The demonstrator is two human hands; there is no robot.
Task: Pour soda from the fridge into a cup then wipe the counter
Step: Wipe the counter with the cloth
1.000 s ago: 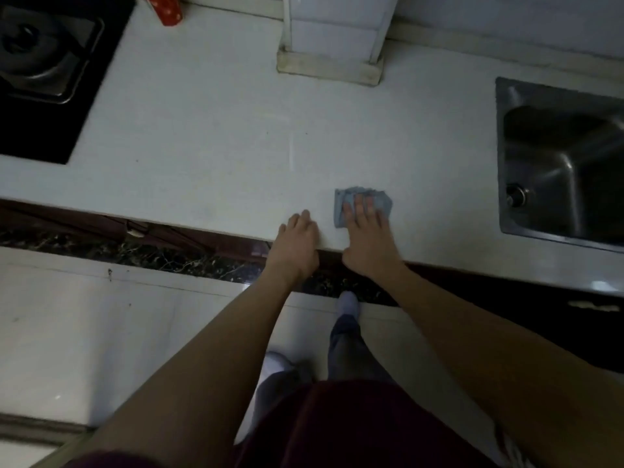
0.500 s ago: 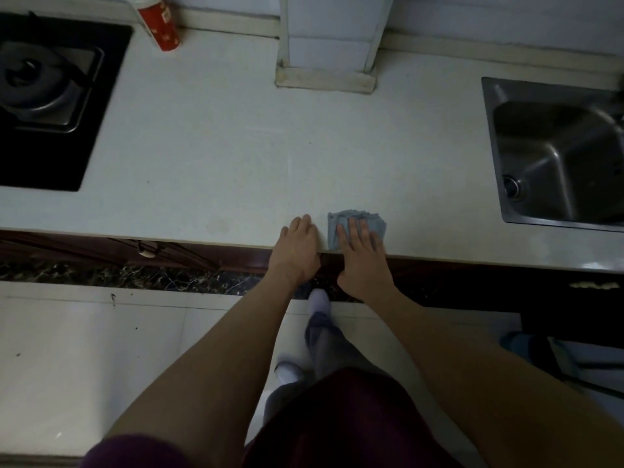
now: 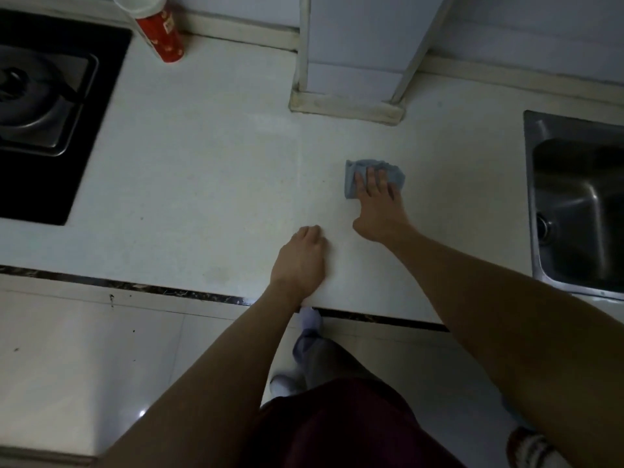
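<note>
Right hand (image 3: 376,204) presses flat, fingers spread, on the blue cloth (image 3: 371,177) mid-counter (image 3: 202,180) to wipe. Left hand (image 3: 300,261) rests near the front edge, fingers together, likely bracing. Red cup (image 3: 158,32) stands at the back beside the stove (image 3: 44,106); contents unclear.

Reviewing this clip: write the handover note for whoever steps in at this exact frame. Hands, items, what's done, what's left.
Right hand: fingers spread flat, pressing the blue cloth onto the white counter, mid-depth, between the stove and the sink.
Left hand: empty, resting near the counter's front edge.
Red cup: standing at the back by the stove; contents not visible. No soda bottle in view.
Done: wiping under way.
Left: wipe the remaining counter.
</note>
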